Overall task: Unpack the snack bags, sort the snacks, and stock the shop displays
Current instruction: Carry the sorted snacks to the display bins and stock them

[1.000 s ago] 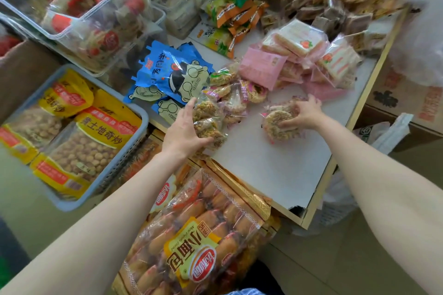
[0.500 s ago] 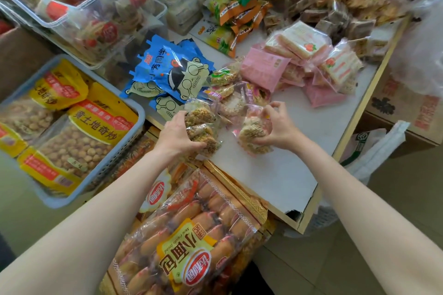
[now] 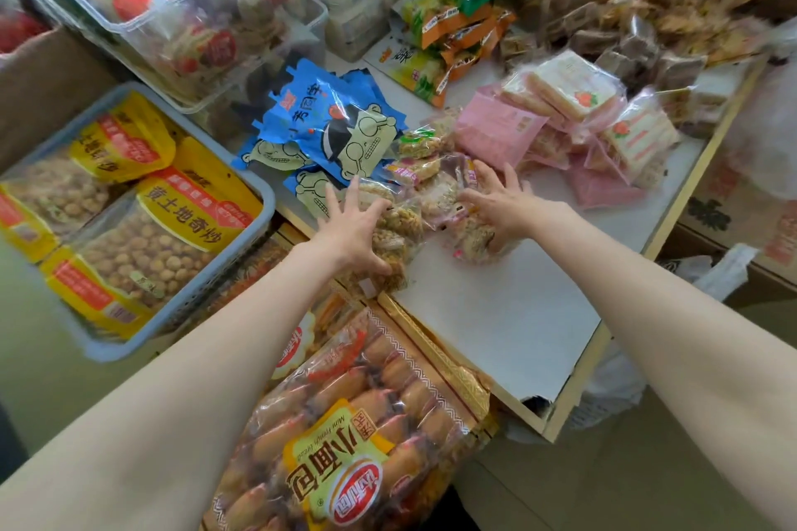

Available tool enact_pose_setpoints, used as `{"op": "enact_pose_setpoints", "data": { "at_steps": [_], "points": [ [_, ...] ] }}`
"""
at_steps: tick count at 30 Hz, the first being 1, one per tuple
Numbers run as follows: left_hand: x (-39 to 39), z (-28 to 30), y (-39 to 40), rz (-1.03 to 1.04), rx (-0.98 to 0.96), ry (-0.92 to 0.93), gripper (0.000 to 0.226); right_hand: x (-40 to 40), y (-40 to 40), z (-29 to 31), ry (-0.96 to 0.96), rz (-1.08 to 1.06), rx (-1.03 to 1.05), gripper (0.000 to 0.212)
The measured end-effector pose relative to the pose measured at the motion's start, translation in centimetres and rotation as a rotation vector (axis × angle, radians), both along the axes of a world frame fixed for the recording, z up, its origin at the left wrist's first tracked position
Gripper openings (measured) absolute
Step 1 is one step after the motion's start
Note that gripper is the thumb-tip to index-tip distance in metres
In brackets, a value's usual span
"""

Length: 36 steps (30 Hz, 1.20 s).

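The far bins and snacks are blurred, and the print on them cannot be read. A clear bin of red-marked snacks is cut off at the top left edge. The big bread bag is cut off at the near edge. Parts of the small snack packs are hidden under both hands.

The small clear snack packs are seen in a loose pile near the middle of the white surface. Brown, crumbly pieces are seen inside them, and some have pink labels. Blue packs lie just to their left, and pink packs lie just to their right. A grey basket of yellow nut bags is seen at the left.

The left hand is laid on the packs at the near left edge of the pile, with the fingers spread apart and the thumb curled round a pack. The right hand is pressed on the packs at the right side, with the fingers spread apart.

Half a second ago, one pack was pinched up in the right hand; now that hand is laid flat on the pile. The left hand was curled then and is spread wider now.
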State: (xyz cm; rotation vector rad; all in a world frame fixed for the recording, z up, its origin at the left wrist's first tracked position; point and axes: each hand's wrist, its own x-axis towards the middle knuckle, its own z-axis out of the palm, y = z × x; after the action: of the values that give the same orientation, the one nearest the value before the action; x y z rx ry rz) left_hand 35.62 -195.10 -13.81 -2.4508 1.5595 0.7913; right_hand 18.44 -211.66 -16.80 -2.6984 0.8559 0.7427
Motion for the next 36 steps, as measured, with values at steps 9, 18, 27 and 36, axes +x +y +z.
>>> {"op": "enact_pose_setpoints", "data": {
  "at_steps": [9,18,27,36],
  "points": [
    [1.4,-2.0,-3.0,0.094,0.083,0.215,0.106,1.8,-0.9,-1.7,0.004,0.056,0.157,0.103],
    [1.1,-2.1,-1.4,0.207,-0.067,0.168,0.100,-0.4,1.3,-1.5,-0.131,0.085,0.060,0.092],
    [-0.3,-2.1,-0.6,0.135,-0.212,0.150,0.090,-2.2,3.8,-1.8,-0.267,0.048,0.022,0.091],
    [-1.6,-2.3,1.7,0.080,-0.327,0.285,0.084,-4.7,6.8,1.6,-0.344,-0.118,0.045,0.086]
  ]
}}
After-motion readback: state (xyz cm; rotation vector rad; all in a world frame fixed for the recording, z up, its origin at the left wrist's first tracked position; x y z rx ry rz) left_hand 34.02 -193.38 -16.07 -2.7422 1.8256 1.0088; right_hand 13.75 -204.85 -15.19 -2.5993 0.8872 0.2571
